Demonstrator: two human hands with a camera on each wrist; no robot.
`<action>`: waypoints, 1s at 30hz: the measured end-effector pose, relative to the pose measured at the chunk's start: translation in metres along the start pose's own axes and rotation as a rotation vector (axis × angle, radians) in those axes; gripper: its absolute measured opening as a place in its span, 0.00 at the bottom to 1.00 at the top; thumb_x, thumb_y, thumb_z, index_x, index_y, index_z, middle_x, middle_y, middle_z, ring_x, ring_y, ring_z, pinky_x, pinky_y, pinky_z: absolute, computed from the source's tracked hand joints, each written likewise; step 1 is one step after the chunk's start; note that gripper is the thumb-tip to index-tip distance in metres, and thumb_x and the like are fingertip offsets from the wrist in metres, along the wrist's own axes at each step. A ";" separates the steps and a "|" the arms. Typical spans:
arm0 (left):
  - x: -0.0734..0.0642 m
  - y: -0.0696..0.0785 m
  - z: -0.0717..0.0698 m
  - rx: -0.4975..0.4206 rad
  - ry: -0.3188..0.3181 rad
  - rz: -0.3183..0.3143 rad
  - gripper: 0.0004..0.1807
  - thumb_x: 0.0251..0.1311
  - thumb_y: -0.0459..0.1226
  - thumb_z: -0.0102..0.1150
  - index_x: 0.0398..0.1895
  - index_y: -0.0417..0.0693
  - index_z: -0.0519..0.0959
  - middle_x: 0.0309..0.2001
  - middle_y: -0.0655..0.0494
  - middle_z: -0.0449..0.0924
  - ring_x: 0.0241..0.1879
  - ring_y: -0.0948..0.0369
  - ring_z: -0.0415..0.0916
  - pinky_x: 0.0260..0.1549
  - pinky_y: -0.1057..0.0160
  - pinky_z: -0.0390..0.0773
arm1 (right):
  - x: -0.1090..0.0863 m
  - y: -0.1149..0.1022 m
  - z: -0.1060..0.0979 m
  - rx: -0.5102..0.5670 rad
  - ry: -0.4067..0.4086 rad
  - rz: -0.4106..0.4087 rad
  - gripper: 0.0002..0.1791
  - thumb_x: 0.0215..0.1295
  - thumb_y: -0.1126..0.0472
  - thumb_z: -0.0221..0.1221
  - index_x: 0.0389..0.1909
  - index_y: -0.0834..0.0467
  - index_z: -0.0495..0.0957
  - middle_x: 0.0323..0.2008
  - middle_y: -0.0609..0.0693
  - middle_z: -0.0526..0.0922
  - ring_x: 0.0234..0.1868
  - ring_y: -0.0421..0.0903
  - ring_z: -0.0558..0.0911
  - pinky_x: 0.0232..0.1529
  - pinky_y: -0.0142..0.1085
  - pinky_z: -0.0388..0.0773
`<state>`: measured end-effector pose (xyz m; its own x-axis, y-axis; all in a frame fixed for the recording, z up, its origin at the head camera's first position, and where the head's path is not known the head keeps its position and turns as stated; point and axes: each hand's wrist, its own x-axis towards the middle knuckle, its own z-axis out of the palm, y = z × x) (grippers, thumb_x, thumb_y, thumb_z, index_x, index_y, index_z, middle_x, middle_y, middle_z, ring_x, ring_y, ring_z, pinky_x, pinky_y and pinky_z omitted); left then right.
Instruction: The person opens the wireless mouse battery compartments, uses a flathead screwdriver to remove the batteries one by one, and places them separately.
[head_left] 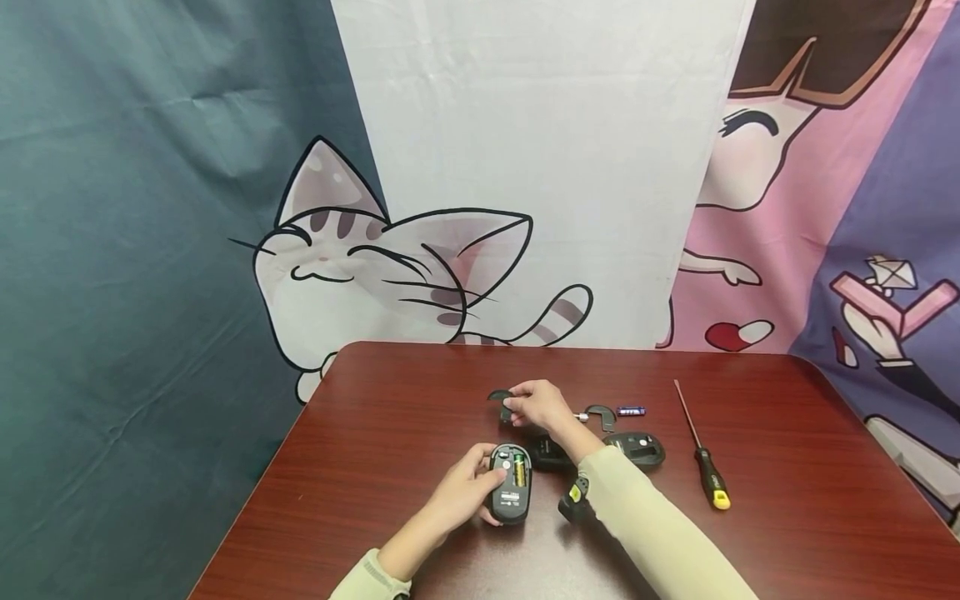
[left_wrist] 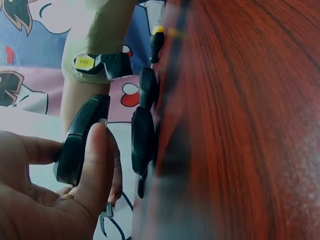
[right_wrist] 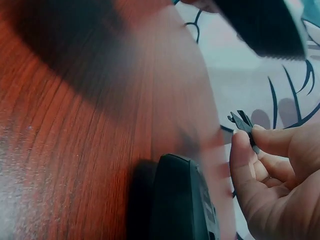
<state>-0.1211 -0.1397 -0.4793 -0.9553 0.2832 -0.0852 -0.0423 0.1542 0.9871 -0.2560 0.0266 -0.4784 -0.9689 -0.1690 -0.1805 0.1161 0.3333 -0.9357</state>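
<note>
My left hand (head_left: 459,493) holds a black computer mouse (head_left: 511,507) with its underside up, the thumb lying across it. A green and gold battery (head_left: 520,472) sits in its uncovered battery slot. In the left wrist view the mouse (left_wrist: 75,147) is gripped between thumb and fingers, tilted above the tabletop. Farther back, my right hand (head_left: 542,406) pinches a small dark battery cover (head_left: 498,396) between thumb and fingertips. The right wrist view shows this cover (right_wrist: 244,124) edge-on, raised off the table and apart from the mouse.
Two more black mice (head_left: 642,450) lie behind and beside my right forearm. Behind them are another curved cover (head_left: 602,416) and a blue battery (head_left: 631,411). A screwdriver (head_left: 710,477) with a black and yellow handle lies at the right of the red-brown table (head_left: 337,467).
</note>
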 end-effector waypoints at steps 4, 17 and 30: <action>-0.002 -0.001 -0.001 0.004 -0.011 -0.003 0.22 0.70 0.38 0.57 0.63 0.38 0.70 0.47 0.44 0.82 0.29 0.58 0.84 0.20 0.49 0.87 | 0.006 0.000 0.005 -0.021 0.000 -0.011 0.13 0.67 0.69 0.64 0.50 0.70 0.82 0.28 0.57 0.86 0.21 0.41 0.84 0.30 0.39 0.89; -0.004 -0.004 -0.006 -0.007 -0.019 -0.018 0.21 0.70 0.36 0.56 0.63 0.38 0.70 0.47 0.44 0.81 0.29 0.57 0.84 0.20 0.49 0.87 | 0.020 0.003 0.016 -0.172 0.024 -0.007 0.12 0.65 0.68 0.66 0.48 0.68 0.83 0.30 0.56 0.87 0.22 0.43 0.87 0.26 0.33 0.87; -0.006 -0.002 -0.015 -0.018 -0.009 -0.029 0.22 0.71 0.38 0.57 0.64 0.39 0.70 0.48 0.44 0.81 0.31 0.56 0.84 0.21 0.46 0.88 | 0.024 0.005 0.025 -0.480 0.055 -0.059 0.11 0.66 0.61 0.67 0.45 0.63 0.85 0.32 0.53 0.87 0.21 0.38 0.83 0.25 0.29 0.81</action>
<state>-0.1200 -0.1553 -0.4786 -0.9508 0.2878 -0.1150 -0.0753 0.1454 0.9865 -0.2737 0.0014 -0.4954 -0.9824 -0.1557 -0.1029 -0.0408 0.7172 -0.6957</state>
